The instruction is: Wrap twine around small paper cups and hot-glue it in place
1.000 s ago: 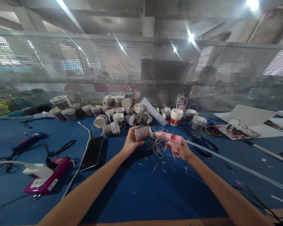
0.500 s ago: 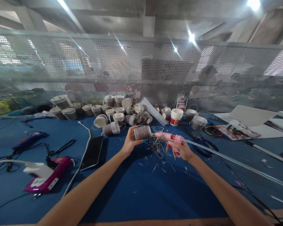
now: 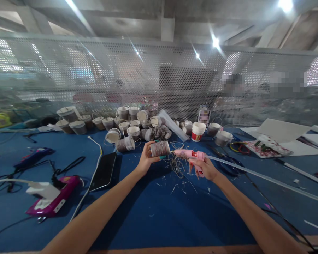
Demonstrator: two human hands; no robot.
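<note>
My left hand (image 3: 146, 159) is closed around a paper cup wound with grey-brown yarn (image 3: 160, 149), held on its side above the table. A pink glue gun (image 3: 187, 153) is gripped in my right hand (image 3: 205, 168), its nozzle right by the cup's right end. Whether the tip touches the cup I cannot tell. From the back of the gun a long clear glue stick (image 3: 254, 174) runs out to the right. Loose yarn scraps (image 3: 177, 165) lie under the nozzle on the blue table (image 3: 153, 211).
Several yarn-wrapped cups (image 3: 113, 135) crowd the back of the table. Beside them stands a stack of red and white paper cups (image 3: 198, 132). On the left are a phone (image 3: 104, 171), a purple power strip (image 3: 55, 197) and a blue glue gun (image 3: 34, 157). White sheets (image 3: 278, 132) lie at right.
The glue gun's rear and my right hand have shifted very slightly right. The glue stick's far end has risen a little. My left hand and the cup stay nearly still.
</note>
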